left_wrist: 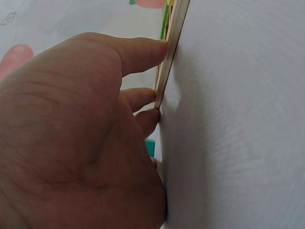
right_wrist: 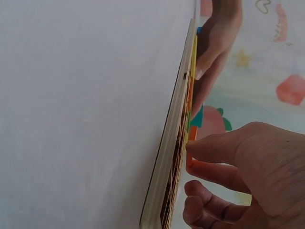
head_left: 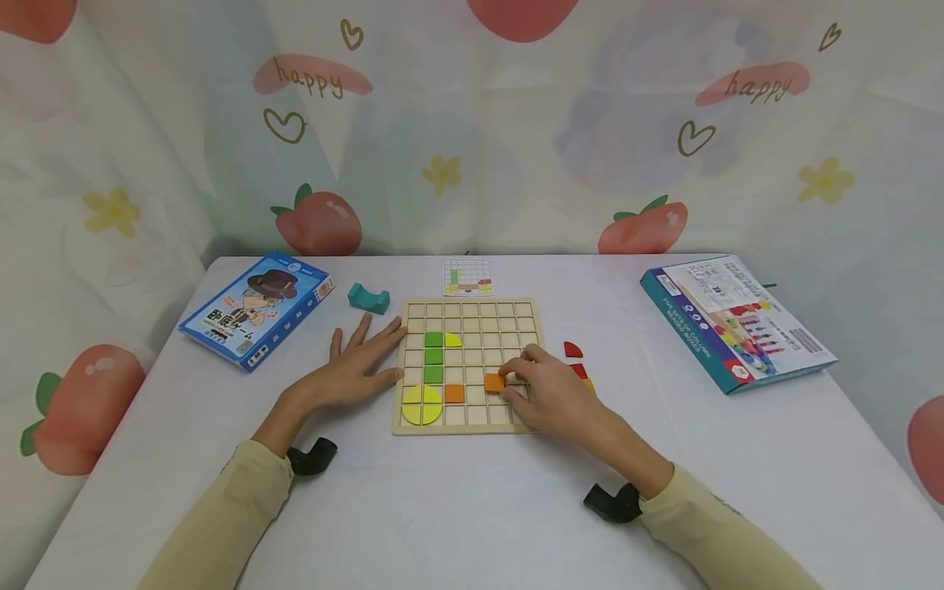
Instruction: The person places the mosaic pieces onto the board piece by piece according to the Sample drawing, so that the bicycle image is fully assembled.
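Head view: right hand (head_left: 549,392) pinched orange tile (head_left: 492,383); spread left hand (head_left: 356,369) touched board (head_left: 465,429) edge; green tiles (head_left: 433,356) were placed, red pieces (head_left: 572,350) outside.

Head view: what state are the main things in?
Wooden grid board: flat, partly filled
Pattern card: flat, printed side up
Red quarter-circle tile: off the board
Left hand: spread, touching board
Right hand: pinching orange square tile
Blue box: looks closed
Teal-edged box: looks closed

A cloth-hung play corner, whether home or studio unclear: fruit-printed cloth (head_left: 516,164) beyond the tabletop's (head_left: 457,516) far edge, blue box (head_left: 221,315) and teal box (head_left: 686,336) toward its far corners, grid board (head_left: 472,430) between
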`<state>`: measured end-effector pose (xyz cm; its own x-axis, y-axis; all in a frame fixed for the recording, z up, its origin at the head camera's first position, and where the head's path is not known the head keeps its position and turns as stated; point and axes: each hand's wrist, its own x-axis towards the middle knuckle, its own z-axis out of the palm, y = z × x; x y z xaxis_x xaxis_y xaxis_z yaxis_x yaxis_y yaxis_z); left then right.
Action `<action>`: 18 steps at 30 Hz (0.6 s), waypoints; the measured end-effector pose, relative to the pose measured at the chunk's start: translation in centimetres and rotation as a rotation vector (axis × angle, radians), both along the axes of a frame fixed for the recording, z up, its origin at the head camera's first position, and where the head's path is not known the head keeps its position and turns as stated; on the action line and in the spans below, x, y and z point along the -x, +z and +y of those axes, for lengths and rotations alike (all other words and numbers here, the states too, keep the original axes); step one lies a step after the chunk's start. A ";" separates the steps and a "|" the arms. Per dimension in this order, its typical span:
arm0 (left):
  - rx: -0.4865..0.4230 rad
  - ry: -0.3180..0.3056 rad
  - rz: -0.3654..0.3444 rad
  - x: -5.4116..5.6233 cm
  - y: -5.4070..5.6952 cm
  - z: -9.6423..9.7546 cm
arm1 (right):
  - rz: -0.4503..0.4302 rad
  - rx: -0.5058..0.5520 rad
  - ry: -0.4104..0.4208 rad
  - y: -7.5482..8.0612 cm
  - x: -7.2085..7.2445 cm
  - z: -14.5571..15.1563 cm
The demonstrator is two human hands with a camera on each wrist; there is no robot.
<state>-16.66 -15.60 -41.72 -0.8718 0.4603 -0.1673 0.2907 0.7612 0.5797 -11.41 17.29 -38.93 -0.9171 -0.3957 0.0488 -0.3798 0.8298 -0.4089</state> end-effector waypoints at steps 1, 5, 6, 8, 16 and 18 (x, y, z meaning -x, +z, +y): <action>0.000 0.000 0.000 0.0 0.0 0.0 | -0.003 0.001 0.001 0.0 0.0 -0.2; 0.002 0.002 0.000 0.0 0.0 0.0 | -0.014 -0.010 0.020 0.0 -0.1 -0.8; 0.001 0.002 -0.001 0.0 0.0 0.0 | -0.011 -0.015 0.027 0.0 -0.1 -1.0; 0.000 0.001 -0.001 -0.1 0.1 0.0 | -0.010 -0.022 0.039 0.0 -0.2 -1.3; -0.004 0.000 -0.004 0.0 0.1 0.0 | -0.001 -0.041 0.067 -0.2 -0.3 -2.2; -0.004 0.000 -0.006 0.0 0.0 0.0 | -0.004 -0.045 0.064 -0.2 -0.3 -2.3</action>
